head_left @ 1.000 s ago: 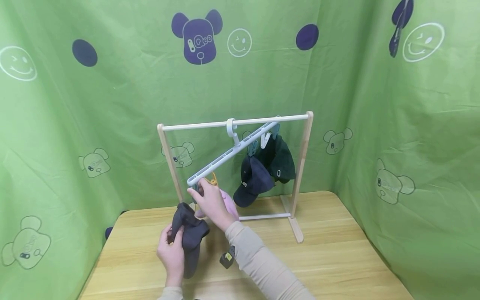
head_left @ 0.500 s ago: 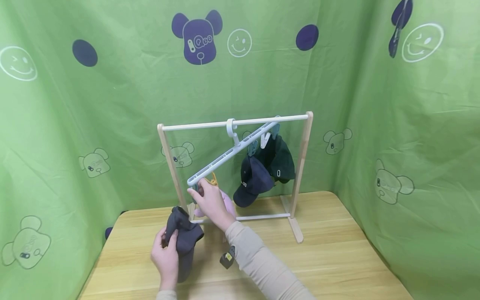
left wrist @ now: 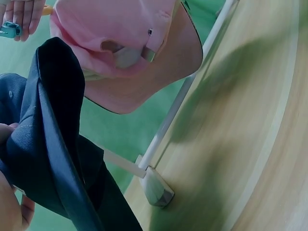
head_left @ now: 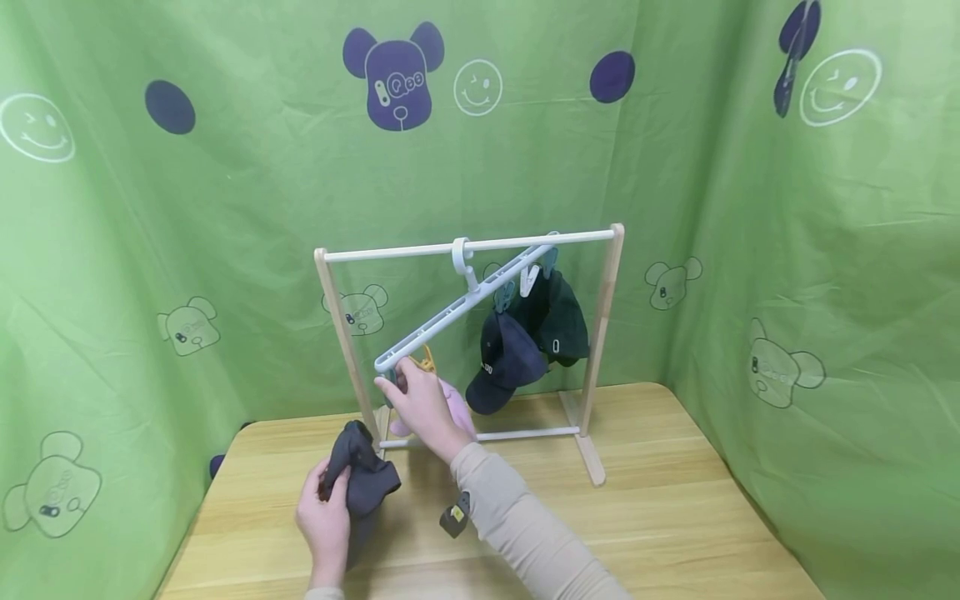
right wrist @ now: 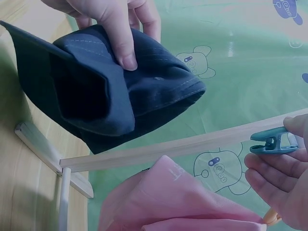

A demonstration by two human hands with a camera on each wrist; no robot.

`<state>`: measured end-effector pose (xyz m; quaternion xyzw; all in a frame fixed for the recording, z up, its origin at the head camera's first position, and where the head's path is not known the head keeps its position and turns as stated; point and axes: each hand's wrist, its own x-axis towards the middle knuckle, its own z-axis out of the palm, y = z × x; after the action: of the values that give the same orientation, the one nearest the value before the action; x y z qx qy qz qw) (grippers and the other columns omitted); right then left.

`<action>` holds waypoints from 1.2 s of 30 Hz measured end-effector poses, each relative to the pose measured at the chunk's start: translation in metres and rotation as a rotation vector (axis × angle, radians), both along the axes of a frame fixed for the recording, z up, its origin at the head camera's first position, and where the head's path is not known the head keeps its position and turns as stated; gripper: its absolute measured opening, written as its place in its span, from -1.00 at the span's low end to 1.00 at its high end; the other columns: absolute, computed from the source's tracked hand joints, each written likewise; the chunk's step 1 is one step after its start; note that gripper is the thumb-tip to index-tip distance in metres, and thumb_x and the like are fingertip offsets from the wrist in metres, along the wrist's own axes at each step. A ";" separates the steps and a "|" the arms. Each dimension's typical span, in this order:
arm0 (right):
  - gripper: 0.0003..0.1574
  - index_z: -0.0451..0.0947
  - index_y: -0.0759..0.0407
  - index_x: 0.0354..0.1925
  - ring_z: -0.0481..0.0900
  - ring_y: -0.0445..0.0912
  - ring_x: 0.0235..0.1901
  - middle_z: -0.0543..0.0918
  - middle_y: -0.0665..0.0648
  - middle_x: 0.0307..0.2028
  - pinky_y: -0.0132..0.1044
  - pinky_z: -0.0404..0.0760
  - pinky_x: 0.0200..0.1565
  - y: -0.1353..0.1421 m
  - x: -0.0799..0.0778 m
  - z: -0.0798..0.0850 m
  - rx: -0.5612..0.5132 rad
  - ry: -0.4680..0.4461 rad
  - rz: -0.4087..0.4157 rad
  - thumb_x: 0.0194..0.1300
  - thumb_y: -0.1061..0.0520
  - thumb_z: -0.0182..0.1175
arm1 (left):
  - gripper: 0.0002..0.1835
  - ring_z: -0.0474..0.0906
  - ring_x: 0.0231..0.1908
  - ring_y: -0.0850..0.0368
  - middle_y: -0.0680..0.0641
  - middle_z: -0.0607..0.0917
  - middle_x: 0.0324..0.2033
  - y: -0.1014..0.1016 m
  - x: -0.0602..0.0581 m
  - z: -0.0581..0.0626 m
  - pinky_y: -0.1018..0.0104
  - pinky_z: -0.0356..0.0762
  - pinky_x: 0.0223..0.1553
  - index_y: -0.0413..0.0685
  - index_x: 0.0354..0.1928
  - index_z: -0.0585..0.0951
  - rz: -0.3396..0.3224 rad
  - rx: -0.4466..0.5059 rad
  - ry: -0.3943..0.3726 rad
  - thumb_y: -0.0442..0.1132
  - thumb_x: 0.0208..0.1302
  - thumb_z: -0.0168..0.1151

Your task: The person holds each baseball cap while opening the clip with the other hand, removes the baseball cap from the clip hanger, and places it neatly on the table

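Dark cap (head_left: 362, 479) sits in the left hand's (head_left: 326, 521) grip; the right hand (head_left: 426, 410) pinches a teal clip (right wrist: 272, 144) near a pink cap (right wrist: 178, 199).

The left hand (head_left: 325, 517) is gripping low, its thumb (right wrist: 120, 43) lying opposite the fingers; the right hand (head_left: 427, 408) is pinching higher and farther forward, while the sleeved right forearm (head_left: 536, 533) is slanting forward and leftward behind it.

Four caps (head_left: 367, 485), one at seven o'clock, are recorded, with three teal clips (head_left: 505, 296), one white clip (head_left: 529, 281), one orange clip (head_left: 427, 361), one hanger (head_left: 450, 316), one rack (head_left: 601, 325), two hands (head_left: 326, 517).
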<state>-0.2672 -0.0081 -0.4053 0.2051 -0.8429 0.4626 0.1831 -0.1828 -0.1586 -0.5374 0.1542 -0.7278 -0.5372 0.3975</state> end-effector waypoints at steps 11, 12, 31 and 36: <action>-0.68 0.38 0.08 -0.38 0.33 -0.24 -0.59 0.43 -0.05 -0.58 -0.47 0.39 -0.50 -0.001 -0.003 -0.005 -0.008 -0.008 -0.001 0.34 -0.08 0.21 | -0.74 0.43 -0.23 0.74 -0.25 0.75 -0.16 -0.010 0.005 -0.007 0.86 0.36 -0.19 -0.23 -0.10 0.69 0.016 -0.054 -0.008 -0.43 0.11 0.37; -0.68 0.38 0.07 -0.38 0.33 -0.25 -0.58 0.44 -0.05 -0.57 -0.48 0.40 -0.50 0.000 -0.003 -0.005 -0.007 -0.013 -0.002 0.34 -0.08 0.21 | -0.74 0.42 -0.22 0.75 -0.25 0.74 -0.16 -0.011 0.005 -0.008 0.86 0.35 -0.18 -0.23 -0.11 0.69 0.017 -0.060 -0.009 -0.43 0.12 0.37; -0.70 0.40 0.09 -0.38 0.36 -0.24 -0.56 0.48 -0.03 -0.56 -0.47 0.42 -0.46 0.000 -0.001 -0.004 -0.023 -0.022 0.000 0.33 -0.05 0.23 | -0.75 0.62 -0.12 -0.18 -0.25 0.73 -0.21 -0.019 0.021 -0.018 0.50 0.37 -0.12 -0.21 -0.24 0.69 0.080 -0.187 -0.114 -0.55 0.01 0.26; -0.69 0.40 0.09 -0.37 0.37 -0.25 -0.56 0.49 -0.03 -0.55 -0.48 0.43 -0.46 -0.001 -0.002 -0.004 -0.021 -0.015 0.001 0.32 -0.06 0.23 | -0.72 0.54 -0.06 -0.24 -0.29 0.71 -0.19 -0.026 0.024 -0.025 0.16 0.33 -0.06 -0.22 -0.25 0.68 0.071 -0.183 -0.132 -0.57 -0.04 0.22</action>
<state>-0.2688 -0.0086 -0.4094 0.1999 -0.8392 0.4731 0.1787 -0.1589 -0.1841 -0.5627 0.1777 -0.7925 -0.4428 0.3798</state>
